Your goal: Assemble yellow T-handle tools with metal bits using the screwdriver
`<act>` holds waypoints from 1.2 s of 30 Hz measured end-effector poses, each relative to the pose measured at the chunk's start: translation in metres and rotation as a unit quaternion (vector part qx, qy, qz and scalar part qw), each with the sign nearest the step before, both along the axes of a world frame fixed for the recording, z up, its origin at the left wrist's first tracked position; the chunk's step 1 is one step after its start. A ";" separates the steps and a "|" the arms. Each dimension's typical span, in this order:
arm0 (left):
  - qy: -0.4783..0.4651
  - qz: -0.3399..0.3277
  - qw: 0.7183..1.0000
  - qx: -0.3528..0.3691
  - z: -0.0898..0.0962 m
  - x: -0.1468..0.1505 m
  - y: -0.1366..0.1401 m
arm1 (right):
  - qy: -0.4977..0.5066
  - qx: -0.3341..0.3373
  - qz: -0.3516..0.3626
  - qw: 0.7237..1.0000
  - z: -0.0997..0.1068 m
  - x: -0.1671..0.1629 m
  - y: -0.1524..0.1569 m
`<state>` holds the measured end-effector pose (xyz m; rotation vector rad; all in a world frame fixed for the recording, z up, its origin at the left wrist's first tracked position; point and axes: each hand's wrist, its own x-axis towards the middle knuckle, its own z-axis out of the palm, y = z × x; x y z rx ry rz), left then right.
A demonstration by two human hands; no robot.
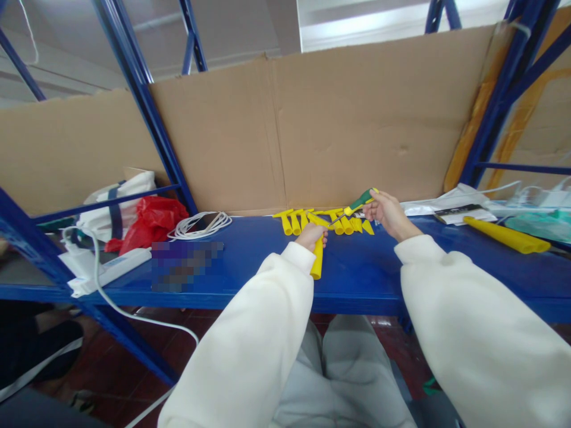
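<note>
My left hand point(311, 236) is closed around a yellow tube-shaped plastic piece point(317, 261), whose round end points down toward me. A screwdriver point(357, 203) with a green and yellow handle is gripped at its handle end by my right hand point(384, 211). Its thin shaft slants down to the left and reaches the yellow piece near my left fingers; whether the tip touches a screw is too small to tell. Behind my hands, several similar yellow pieces point(286, 223) lie in a row along the cardboard.
A coiled white cable point(203, 224), a red plastic bag point(154, 219) and a white power strip point(120, 266) lie at left. To the right is a long yellow tube point(508, 235) near white packaging point(466, 214). Cardboard point(357, 119) walls the back of the blue shelf point(267, 297).
</note>
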<state>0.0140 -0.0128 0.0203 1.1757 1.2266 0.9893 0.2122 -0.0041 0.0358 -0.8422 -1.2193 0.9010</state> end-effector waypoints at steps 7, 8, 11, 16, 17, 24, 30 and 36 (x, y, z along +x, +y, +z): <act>0.011 0.009 1.000 0.003 0.001 0.000 -0.003 | -0.045 0.025 -0.080 0.995 -0.006 0.001 0.009; 0.011 0.009 1.000 0.005 0.001 0.000 -0.003 | -0.041 0.025 -0.094 0.994 -0.007 0.001 0.009; 0.012 0.006 1.000 0.008 0.001 0.001 -0.003 | -0.026 0.020 -0.114 0.993 -0.006 0.001 0.010; 0.020 0.009 1.000 0.007 0.003 0.001 -0.004 | -0.041 0.021 -0.107 0.993 -0.006 0.000 0.004; 0.020 0.010 1.000 0.007 0.003 0.001 -0.004 | -0.040 0.017 -0.105 0.994 -0.006 0.000 0.002; 0.019 0.012 1.000 0.010 0.005 0.000 -0.006 | 0.018 -0.038 -0.045 0.998 -0.001 -0.001 -0.006; 0.020 0.014 1.000 0.010 0.004 0.000 -0.004 | 0.068 -0.101 0.026 0.992 0.006 0.000 -0.006; 0.017 0.011 1.000 0.012 0.002 0.001 -0.003 | 0.053 -0.015 -0.026 0.998 -0.001 0.003 0.002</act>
